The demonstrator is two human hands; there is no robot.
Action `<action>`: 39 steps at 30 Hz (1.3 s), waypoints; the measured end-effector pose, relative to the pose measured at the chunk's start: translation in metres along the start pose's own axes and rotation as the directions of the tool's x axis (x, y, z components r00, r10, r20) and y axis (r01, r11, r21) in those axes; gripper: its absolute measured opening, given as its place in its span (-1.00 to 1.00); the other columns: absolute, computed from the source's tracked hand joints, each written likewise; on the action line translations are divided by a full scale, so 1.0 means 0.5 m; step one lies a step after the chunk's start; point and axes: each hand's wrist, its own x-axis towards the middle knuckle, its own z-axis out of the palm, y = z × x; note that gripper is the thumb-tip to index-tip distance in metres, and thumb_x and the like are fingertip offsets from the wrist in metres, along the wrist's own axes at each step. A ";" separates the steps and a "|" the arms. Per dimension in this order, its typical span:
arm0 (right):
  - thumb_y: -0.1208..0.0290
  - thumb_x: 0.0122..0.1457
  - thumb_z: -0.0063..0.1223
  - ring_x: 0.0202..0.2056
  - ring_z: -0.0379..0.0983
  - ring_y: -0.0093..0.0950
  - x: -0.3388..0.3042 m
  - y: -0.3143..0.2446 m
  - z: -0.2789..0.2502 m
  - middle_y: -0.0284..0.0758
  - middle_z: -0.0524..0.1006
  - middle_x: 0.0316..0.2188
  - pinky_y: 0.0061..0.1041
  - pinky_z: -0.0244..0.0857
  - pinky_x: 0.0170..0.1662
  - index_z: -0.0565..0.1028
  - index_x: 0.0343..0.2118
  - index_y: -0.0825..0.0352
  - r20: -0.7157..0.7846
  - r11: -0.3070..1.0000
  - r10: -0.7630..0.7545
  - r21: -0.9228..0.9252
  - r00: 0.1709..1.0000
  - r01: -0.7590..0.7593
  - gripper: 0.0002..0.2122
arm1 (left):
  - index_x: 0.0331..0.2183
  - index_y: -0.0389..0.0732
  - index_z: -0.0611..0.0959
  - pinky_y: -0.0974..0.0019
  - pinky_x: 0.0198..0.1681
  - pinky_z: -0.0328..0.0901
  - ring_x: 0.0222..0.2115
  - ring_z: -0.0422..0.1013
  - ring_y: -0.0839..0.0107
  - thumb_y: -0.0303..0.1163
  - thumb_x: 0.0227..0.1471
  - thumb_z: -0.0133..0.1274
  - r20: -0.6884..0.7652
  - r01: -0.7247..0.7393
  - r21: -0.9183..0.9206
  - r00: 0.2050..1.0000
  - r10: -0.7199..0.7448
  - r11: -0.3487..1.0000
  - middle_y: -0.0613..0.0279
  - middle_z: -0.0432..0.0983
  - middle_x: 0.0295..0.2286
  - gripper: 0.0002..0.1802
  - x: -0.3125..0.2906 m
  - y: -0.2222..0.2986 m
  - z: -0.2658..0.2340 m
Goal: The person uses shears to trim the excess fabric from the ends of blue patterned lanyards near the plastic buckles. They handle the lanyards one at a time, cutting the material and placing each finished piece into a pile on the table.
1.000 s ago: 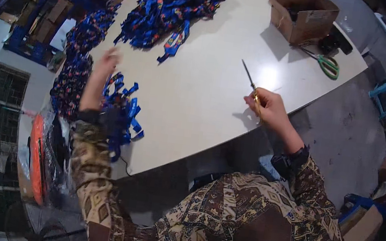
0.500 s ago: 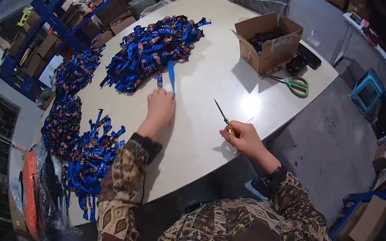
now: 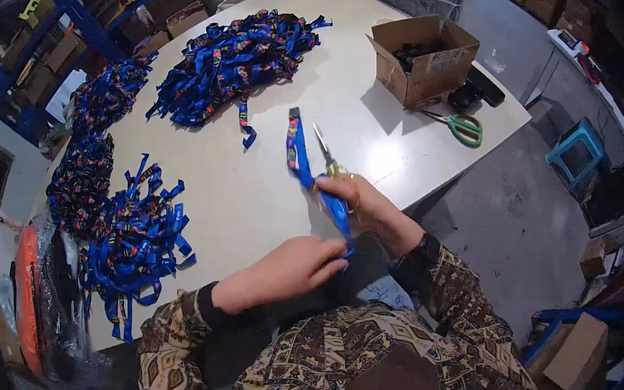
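A blue patterned strap [image 3: 298, 150], folded over and dark at its far tip, stretches over the near part of the table. My left hand [image 3: 295, 271] is closed on the strap's near end, at the table's front edge. My right hand [image 3: 361, 205] is closed round the gold handles of a pair of scissors [image 3: 323, 145], blades toward the far side. Its thumb and fingertips also press against the middle of the strap. A large heap of similar blue straps [image 3: 226, 67] lies at the far left, one strap end [image 3: 245, 124] trailing from it.
A smaller strap pile [image 3: 140, 232] hangs over the table's near left edge, beside another long heap [image 3: 90, 160]. At the back right stand an open cardboard box [image 3: 428, 73] and green-handled scissors [image 3: 464, 128]. A blue stool [image 3: 578, 154] is on the floor to the right.
My left hand has come away from the large heap toward me with one strap. My right hand, still holding the scissors, has moved left and now touches that strap.
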 end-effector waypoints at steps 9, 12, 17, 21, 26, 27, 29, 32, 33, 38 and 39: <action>0.32 0.10 -0.01 -0.74 0.10 -0.74 0.018 -0.015 -0.083 -0.59 0.21 -0.81 -0.75 -0.05 -0.65 0.45 -0.44 0.26 -0.205 0.818 -0.121 0.533 0.971 0.215 -0.87 | -0.47 -0.34 0.45 0.40 -0.53 0.20 -0.63 0.30 0.46 -0.40 -0.01 -0.04 -0.081 0.510 -0.016 0.857 -0.510 0.860 0.15 0.36 -0.67 -0.83 -0.216 -0.083 -0.121; 0.33 0.10 -0.01 -0.72 0.11 -0.75 0.021 -0.014 -0.098 -0.58 0.21 -0.81 -0.75 -0.05 -0.63 0.44 -0.44 0.27 -0.277 0.847 -0.162 0.453 0.947 0.278 -0.87 | -0.46 -0.34 0.43 0.45 -0.59 0.14 -0.64 0.21 0.61 -0.43 0.00 -0.06 -0.160 0.606 0.032 0.788 -0.594 0.795 0.27 0.30 -0.68 -0.85 -0.303 -0.129 -0.159; 0.32 0.09 0.00 -0.71 0.11 -0.75 0.009 -0.002 -0.062 -0.58 0.21 -0.79 -0.76 -0.04 -0.61 0.45 -0.40 0.33 -0.324 0.910 -0.148 0.326 0.935 0.257 -0.84 | -0.45 -0.32 0.46 0.40 -0.54 0.15 -0.60 0.26 0.48 -0.43 -0.01 -0.05 -0.263 0.749 -0.034 0.632 -0.729 0.662 0.16 0.36 -0.63 -0.87 -0.378 -0.176 -0.193; 0.32 0.08 0.01 -0.71 0.08 -0.74 -0.008 0.005 -0.024 -0.57 0.21 -0.77 -0.75 -0.05 -0.61 0.46 -0.34 0.36 -0.299 0.932 -0.349 -0.007 0.888 0.364 -0.80 | -0.38 -0.30 0.48 0.37 -0.44 0.22 -0.48 0.35 0.43 -0.43 0.00 -0.06 -0.376 0.768 0.263 0.639 -0.671 0.584 0.16 0.43 -0.52 -0.86 -0.395 -0.198 -0.195; 0.32 0.06 0.03 -0.67 0.13 -0.73 -0.031 0.007 0.016 -0.56 0.28 -0.71 -0.74 -0.01 -0.59 0.48 -0.32 0.35 -0.153 0.925 -0.359 -0.189 0.921 0.330 -0.79 | -0.14 -0.28 0.44 0.32 -0.18 0.23 -0.20 0.34 0.31 -0.45 -0.04 -0.02 -0.547 0.599 0.274 0.741 -0.391 0.753 0.09 0.41 -0.23 -0.65 -0.279 -0.156 -0.169; 0.34 0.05 0.03 -0.66 0.13 -0.74 -0.041 0.006 0.029 -0.56 0.29 -0.70 -0.74 0.00 -0.59 0.48 -0.35 0.35 -0.107 0.922 -0.341 -0.234 0.934 0.310 -0.81 | -0.11 -0.28 0.42 0.32 -0.15 0.22 -0.18 0.33 0.28 -0.46 -0.07 0.02 -0.561 0.525 0.056 0.720 -0.408 0.849 0.06 0.40 -0.22 -0.60 -0.230 -0.131 -0.153; 0.35 0.04 0.04 -0.64 0.14 -0.74 -0.055 0.008 0.037 -0.56 0.31 -0.69 -0.74 0.01 -0.58 0.49 -0.37 0.35 -0.061 0.922 -0.310 -0.263 0.949 0.285 -0.83 | -0.11 -0.27 0.42 0.31 -0.11 0.22 -0.15 0.32 0.31 -0.45 -0.10 0.05 -0.523 0.362 -0.155 0.759 -0.387 0.919 0.07 0.40 -0.22 -0.57 -0.135 -0.059 -0.118; 0.43 0.00 0.05 -0.61 0.14 -0.76 -0.066 0.018 0.051 -0.56 0.31 -0.68 -0.74 0.02 -0.57 0.47 -0.43 0.38 0.169 0.733 -0.308 -0.585 0.936 0.347 -0.88 | -0.13 -0.27 0.43 0.31 -0.12 0.22 -0.17 0.33 0.33 -0.47 -0.11 0.05 -0.544 0.212 -0.062 0.812 -0.211 0.975 0.10 0.40 -0.21 -0.59 -0.058 -0.009 -0.073; 0.43 0.00 0.05 -0.61 0.14 -0.76 -0.069 0.018 0.061 -0.56 0.31 -0.68 -0.74 0.02 -0.57 0.47 -0.43 0.38 0.178 0.738 -0.303 -0.578 0.936 0.349 -0.88 | -0.13 -0.29 0.42 0.34 -0.13 0.22 -0.17 0.33 0.39 -0.51 -0.11 0.03 -0.484 0.188 -0.015 0.858 -0.172 0.982 0.11 0.40 -0.21 -0.60 -0.052 -0.002 -0.067; 0.54 -0.07 0.05 -0.60 0.12 -0.77 -0.082 0.023 0.064 -0.54 0.28 -0.71 -0.73 0.04 -0.56 0.44 -0.47 0.41 0.151 0.767 -0.309 -0.545 0.939 0.339 -0.90 | -0.18 -0.30 0.43 0.36 -0.16 0.23 -0.24 0.36 0.37 -0.56 -0.12 -0.03 -0.394 0.180 -0.108 0.895 -0.208 0.978 0.15 0.43 -0.29 -0.65 -0.051 -0.025 -0.035; 0.55 -0.09 0.05 -0.60 0.14 -0.77 -0.085 0.021 0.061 -0.54 0.27 -0.71 -0.72 0.05 -0.56 0.44 -0.46 0.42 0.140 0.727 -0.317 -0.600 0.938 0.335 -0.90 | -0.18 -0.30 0.43 0.36 -0.16 0.23 -0.24 0.36 0.37 -0.56 -0.12 -0.03 -0.390 0.183 -0.109 0.896 -0.212 0.977 0.15 0.43 -0.29 -0.65 -0.052 -0.025 -0.031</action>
